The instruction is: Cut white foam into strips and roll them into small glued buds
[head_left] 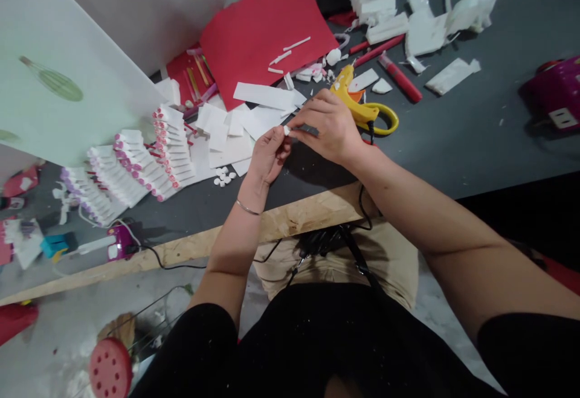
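Both hands meet above the dark tabletop, pinching a small white piece [287, 130] between them. My left hand [272, 153], a thin bracelet at its wrist, is closed with thumb and forefinger on the piece. From the other side, the thumb and fingers of my right hand [328, 125] also close on it. What the piece is made of is too small to tell. A few similar white bits [223, 176] lie in a little pile left of my left hand. Just beyond my right hand rests a yellow glue gun [357, 105].
Rows of small white paper rolls with pink and purple ends [172, 147] lie at left. White paper pieces [263, 95] and a red sheet [267, 32] are behind my hands. White scraps [426, 32] and a red tube [401, 78] lie back right. A wooden edge [312, 211] borders the table.
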A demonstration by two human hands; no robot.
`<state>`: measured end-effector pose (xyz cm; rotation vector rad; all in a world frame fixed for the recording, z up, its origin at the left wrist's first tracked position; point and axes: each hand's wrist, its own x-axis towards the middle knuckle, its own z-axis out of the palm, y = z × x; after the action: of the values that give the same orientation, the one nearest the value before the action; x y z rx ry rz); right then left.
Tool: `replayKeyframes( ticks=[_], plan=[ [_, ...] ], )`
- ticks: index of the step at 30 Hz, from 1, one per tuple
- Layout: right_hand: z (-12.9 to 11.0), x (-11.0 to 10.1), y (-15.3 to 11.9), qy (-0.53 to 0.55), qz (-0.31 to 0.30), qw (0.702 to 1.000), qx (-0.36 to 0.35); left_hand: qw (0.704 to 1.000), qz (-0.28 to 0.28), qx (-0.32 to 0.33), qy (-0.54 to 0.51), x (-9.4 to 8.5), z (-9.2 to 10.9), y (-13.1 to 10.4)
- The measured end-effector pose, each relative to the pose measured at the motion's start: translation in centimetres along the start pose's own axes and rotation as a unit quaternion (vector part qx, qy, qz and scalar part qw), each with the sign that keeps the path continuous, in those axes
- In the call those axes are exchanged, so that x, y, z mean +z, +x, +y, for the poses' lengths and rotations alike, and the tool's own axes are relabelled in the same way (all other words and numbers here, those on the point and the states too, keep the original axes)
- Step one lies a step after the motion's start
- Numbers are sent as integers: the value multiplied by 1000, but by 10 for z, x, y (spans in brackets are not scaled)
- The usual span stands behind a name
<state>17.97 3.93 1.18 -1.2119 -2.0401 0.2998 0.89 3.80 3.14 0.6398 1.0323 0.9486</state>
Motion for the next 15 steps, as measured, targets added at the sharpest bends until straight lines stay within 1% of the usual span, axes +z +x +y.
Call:
replayKeyframes(
  ticks=[4,8,11,15],
  plan=[
    [2,1,-1,0,16,1000,-10,1000,-9,-18,-3,-1,3,-2],
    [1,3,-2,3,15,999,-30,999,-21,5,25,-7,0,-1],
    [1,4,-2,-4,17,1000,-26,1000,-16,11,12,-7,-3,3],
    [4,5,-2,-21,34,999,-6,1000,-10,-29,-6,-3,0,4]
  ],
)
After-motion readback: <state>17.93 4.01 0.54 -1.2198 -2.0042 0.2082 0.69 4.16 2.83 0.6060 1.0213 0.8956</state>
